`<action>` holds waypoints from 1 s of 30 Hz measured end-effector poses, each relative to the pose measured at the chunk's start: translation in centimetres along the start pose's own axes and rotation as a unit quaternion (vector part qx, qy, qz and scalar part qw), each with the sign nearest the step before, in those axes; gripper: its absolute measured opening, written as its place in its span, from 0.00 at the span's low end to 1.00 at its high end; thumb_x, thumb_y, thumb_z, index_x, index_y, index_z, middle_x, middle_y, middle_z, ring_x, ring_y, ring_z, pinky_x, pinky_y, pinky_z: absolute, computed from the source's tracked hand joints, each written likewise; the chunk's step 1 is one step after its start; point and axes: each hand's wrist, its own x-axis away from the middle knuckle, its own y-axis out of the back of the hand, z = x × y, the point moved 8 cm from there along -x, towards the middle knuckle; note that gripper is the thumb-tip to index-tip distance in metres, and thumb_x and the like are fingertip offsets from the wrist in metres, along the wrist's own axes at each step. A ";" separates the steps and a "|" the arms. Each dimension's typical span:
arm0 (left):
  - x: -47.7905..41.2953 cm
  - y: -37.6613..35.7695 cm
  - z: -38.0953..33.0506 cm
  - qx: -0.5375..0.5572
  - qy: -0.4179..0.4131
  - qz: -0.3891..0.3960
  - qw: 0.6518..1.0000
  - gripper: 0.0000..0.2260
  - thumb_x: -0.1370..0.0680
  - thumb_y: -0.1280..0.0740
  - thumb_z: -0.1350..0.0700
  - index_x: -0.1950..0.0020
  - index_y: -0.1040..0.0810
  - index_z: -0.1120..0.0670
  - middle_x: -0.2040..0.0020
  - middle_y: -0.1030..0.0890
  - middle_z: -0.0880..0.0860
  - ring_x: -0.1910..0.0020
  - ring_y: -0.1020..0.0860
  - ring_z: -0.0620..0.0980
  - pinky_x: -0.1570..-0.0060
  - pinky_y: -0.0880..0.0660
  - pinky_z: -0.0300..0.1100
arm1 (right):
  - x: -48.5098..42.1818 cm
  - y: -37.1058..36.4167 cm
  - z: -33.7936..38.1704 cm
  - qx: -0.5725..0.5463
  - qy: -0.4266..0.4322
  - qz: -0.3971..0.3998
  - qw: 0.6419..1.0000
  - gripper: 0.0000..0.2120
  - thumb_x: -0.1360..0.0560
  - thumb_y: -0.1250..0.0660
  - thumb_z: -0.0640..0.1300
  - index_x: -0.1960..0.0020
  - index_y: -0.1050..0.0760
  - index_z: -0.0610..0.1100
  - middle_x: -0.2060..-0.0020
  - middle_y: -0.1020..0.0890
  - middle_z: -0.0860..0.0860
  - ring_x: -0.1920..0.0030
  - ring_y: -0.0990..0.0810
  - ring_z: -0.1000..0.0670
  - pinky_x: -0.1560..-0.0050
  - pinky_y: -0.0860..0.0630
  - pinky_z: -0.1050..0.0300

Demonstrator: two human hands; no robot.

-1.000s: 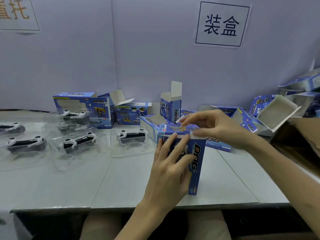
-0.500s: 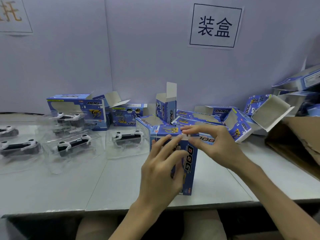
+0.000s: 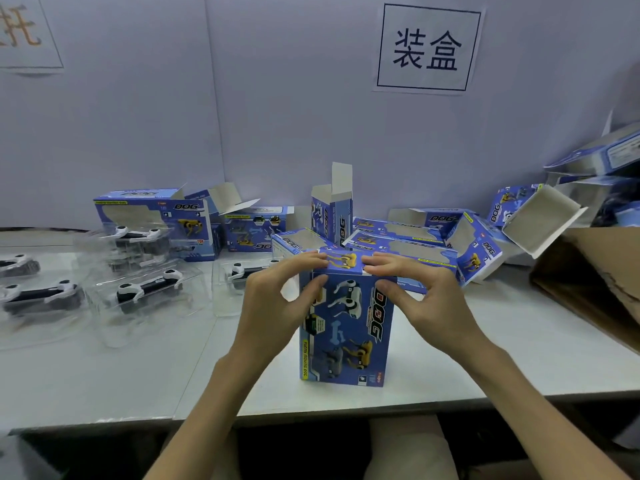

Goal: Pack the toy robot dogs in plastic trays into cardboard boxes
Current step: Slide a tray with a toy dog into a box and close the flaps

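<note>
Pinching the upright box [image 3: 346, 337] by its closed top are left hand [image 3: 273, 306] and right hand [image 3: 427, 301]; nearby trays [image 3: 107, 329] hold dogs [image 3: 149, 289].

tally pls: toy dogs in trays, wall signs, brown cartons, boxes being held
toy dogs in trays: 5 plainly seen
wall signs: 2
brown carton: 1
held blue box: 1
total: 9

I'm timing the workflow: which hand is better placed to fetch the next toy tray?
Probably the left hand: the nearest tray lies just beyond it, while the right hand sits across the box.
</note>
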 end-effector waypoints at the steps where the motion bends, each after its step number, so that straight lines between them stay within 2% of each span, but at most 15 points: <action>1: 0.0 0.0 0.3 0.020 0.013 0.002 1.000 0.10 0.25 0.28 0.59 0.44 0.17 0.54 0.43 0.17 0.45 0.42 0.21 0.39 0.42 0.23 0.37 | 0.0 0.0 -0.1 0.001 0.003 -0.007 1.000 0.12 0.24 0.30 0.38 0.44 0.19 0.52 0.43 0.17 0.56 0.36 0.23 0.62 0.35 0.24 0.49; 5: -0.1 -0.2 1.4 0.088 0.056 0.017 0.994 0.08 0.24 0.30 0.57 0.47 0.17 0.55 0.45 0.16 0.45 0.41 0.20 0.40 0.41 0.22 0.43 | 0.3 -0.3 -0.4 -0.017 0.011 -0.022 1.000 0.10 0.24 0.33 0.45 0.45 0.19 0.55 0.43 0.17 0.60 0.36 0.23 0.60 0.39 0.22 0.56; 8: -0.1 -0.4 1.9 0.104 0.065 0.021 0.992 0.06 0.24 0.29 0.59 0.49 0.16 0.53 0.47 0.16 0.45 0.41 0.20 0.43 0.39 0.24 0.47 | 0.7 -0.8 -0.9 -0.050 0.004 -0.032 0.998 0.09 0.23 0.35 0.46 0.45 0.20 0.55 0.43 0.17 0.63 0.35 0.24 0.59 0.42 0.23 0.63; 10: -0.1 -0.6 2.0 0.105 0.068 0.021 0.992 0.05 0.25 0.30 0.56 0.50 0.17 0.50 0.47 0.16 0.45 0.40 0.20 0.46 0.39 0.24 0.51 | 0.9 -1.2 -1.3 -0.070 -0.003 -0.040 0.997 0.09 0.22 0.36 0.46 0.45 0.21 0.54 0.42 0.18 0.63 0.34 0.25 0.58 0.44 0.24 0.67; 14: 0.1 -0.8 2.1 0.090 0.084 0.010 0.992 0.03 0.25 0.31 0.52 0.53 0.21 0.44 0.46 0.19 0.41 0.39 0.24 0.44 0.40 0.25 0.53 | 1.0 -1.6 -1.4 -0.104 -0.007 -0.058 0.993 0.09 0.22 0.37 0.46 0.45 0.20 0.49 0.42 0.18 0.58 0.35 0.24 0.58 0.48 0.26 0.71; 17: 0.4 -1.3 2.4 0.096 0.098 0.022 0.990 0.03 0.24 0.33 0.49 0.52 0.24 0.41 0.43 0.21 0.42 0.37 0.25 0.45 0.41 0.25 0.53 | 1.2 -1.8 -1.4 -0.101 -0.009 -0.061 0.993 0.09 0.21 0.37 0.45 0.45 0.21 0.50 0.40 0.19 0.56 0.35 0.25 0.59 0.46 0.26 0.70; 19: 0.8 -1.9 3.1 0.124 0.124 0.041 0.984 0.06 0.23 0.32 0.47 0.47 0.24 0.40 0.38 0.22 0.41 0.36 0.26 0.41 0.42 0.24 0.47 | 1.2 -1.8 -1.5 -0.081 -0.007 -0.064 0.995 0.09 0.21 0.38 0.45 0.44 0.21 0.51 0.39 0.19 0.56 0.33 0.26 0.59 0.40 0.28 0.68; 21: 1.3 -2.2 4.3 0.151 0.175 0.057 0.971 0.17 0.25 0.30 0.43 0.38 0.28 0.38 0.35 0.27 0.36 0.38 0.27 0.31 0.48 0.25 0.33 | 1.3 -1.9 -1.6 -0.079 -0.009 -0.065 0.995 0.10 0.21 0.38 0.46 0.43 0.21 0.51 0.38 0.19 0.57 0.32 0.27 0.58 0.36 0.29 0.64; 22: 1.8 -2.6 5.1 0.168 0.214 0.075 0.959 0.24 0.27 0.29 0.42 0.33 0.32 0.36 0.34 0.29 0.34 0.40 0.28 0.28 0.52 0.25 0.29 | 1.4 -1.9 -1.6 -0.081 -0.010 -0.066 0.994 0.10 0.22 0.37 0.46 0.43 0.21 0.51 0.38 0.19 0.57 0.31 0.27 0.57 0.34 0.29 0.60; 24: 3.2 -3.6 6.7 0.189 0.288 0.144 0.928 0.33 0.29 0.26 0.40 0.27 0.37 0.36 0.34 0.27 0.36 0.40 0.26 0.32 0.55 0.25 0.30 | 1.4 -1.8 -1.7 -0.084 -0.012 -0.067 0.994 0.10 0.22 0.37 0.46 0.43 0.21 0.51 0.38 0.19 0.58 0.30 0.28 0.57 0.32 0.28 0.55; 25: 3.8 -4.2 7.1 0.195 0.307 0.183 0.913 0.34 0.30 0.26 0.40 0.28 0.37 0.36 0.37 0.24 0.36 0.39 0.25 0.36 0.55 0.25 0.31 | 1.4 -1.7 -1.7 -0.083 -0.012 -0.066 0.994 0.10 0.22 0.37 0.46 0.44 0.21 0.51 0.38 0.19 0.58 0.30 0.28 0.57 0.31 0.28 0.53; 27: 4.3 -4.7 7.4 0.197 0.318 0.226 0.900 0.28 0.32 0.25 0.39 0.35 0.31 0.34 0.44 0.19 0.34 0.40 0.23 0.39 0.56 0.25 0.31 | 1.4 -1.8 -1.7 -0.099 -0.027 -0.054 0.993 0.10 0.22 0.37 0.46 0.43 0.21 0.51 0.38 0.19 0.59 0.29 0.29 0.57 0.32 0.28 0.50; 29: 4.1 -4.5 7.5 0.187 0.310 0.219 0.906 0.27 0.37 0.26 0.35 0.40 0.26 0.35 0.45 0.19 0.34 0.42 0.23 0.39 0.54 0.26 0.34 | 1.4 -2.0 -2.2 -0.193 -0.076 -0.061 0.976 0.12 0.23 0.37 0.48 0.41 0.22 0.50 0.37 0.20 0.59 0.29 0.28 0.55 0.33 0.28 0.50; 30: 3.9 -4.4 7.6 0.175 0.301 0.205 0.915 0.29 0.39 0.26 0.34 0.40 0.25 0.35 0.44 0.19 0.36 0.42 0.23 0.39 0.54 0.26 0.35 | 1.5 -1.8 -2.9 -0.257 -0.114 -0.080 0.956 0.16 0.24 0.37 0.50 0.38 0.23 0.49 0.36 0.20 0.57 0.30 0.27 0.54 0.34 0.28 0.51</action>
